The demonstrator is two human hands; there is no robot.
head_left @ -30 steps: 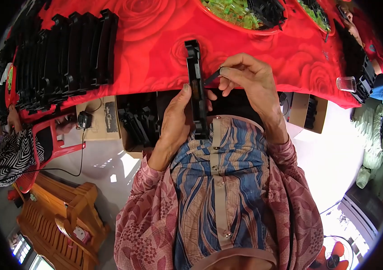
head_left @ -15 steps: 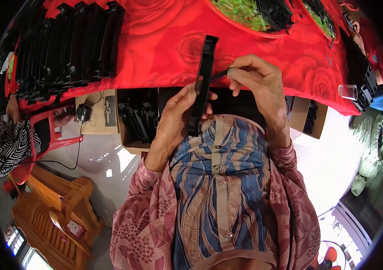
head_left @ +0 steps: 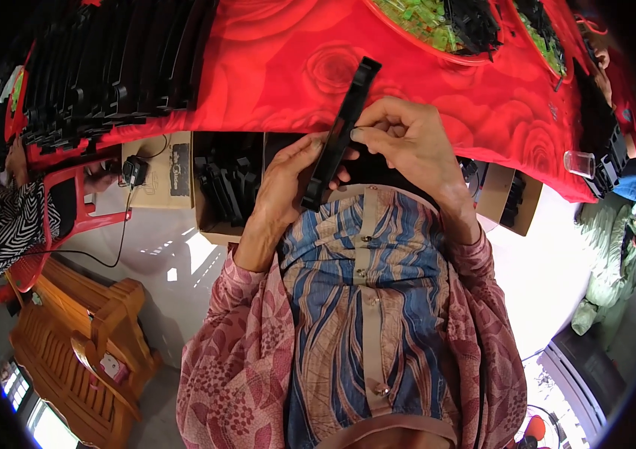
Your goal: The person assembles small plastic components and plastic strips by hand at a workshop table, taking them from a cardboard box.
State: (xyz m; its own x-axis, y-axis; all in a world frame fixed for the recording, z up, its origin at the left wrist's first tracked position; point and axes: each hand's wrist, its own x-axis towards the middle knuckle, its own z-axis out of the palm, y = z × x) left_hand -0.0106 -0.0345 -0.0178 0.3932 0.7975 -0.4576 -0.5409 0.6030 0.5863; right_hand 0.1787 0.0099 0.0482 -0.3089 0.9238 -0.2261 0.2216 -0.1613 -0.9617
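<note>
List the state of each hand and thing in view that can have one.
Left hand: gripping the long black part.
Right hand: fingertips bunched at that part; whether they hold anything, cannot tell.
Long black part: tilted, far end to the right.
Black row on the left: stood side by side.
Red basin: holding green pieces and black pieces.
Cardboard box: open, holding dark parts.
Clear cup: upright or lying, cannot tell.

Wearer's hands (head_left: 286, 173), two; held black bar (head_left: 339, 131), one. Far right: bowls (head_left: 452, 59), two. Right: glass (head_left: 579, 163), one. Left: red chair (head_left: 101, 221), one; wooden seat (head_left: 56, 367), one. Near right: fan (head_left: 535, 428), one. Open boxes (head_left: 217, 239), at least two. Far left: stacked bars (head_left: 123, 67), overlapping too closely to count.
</note>
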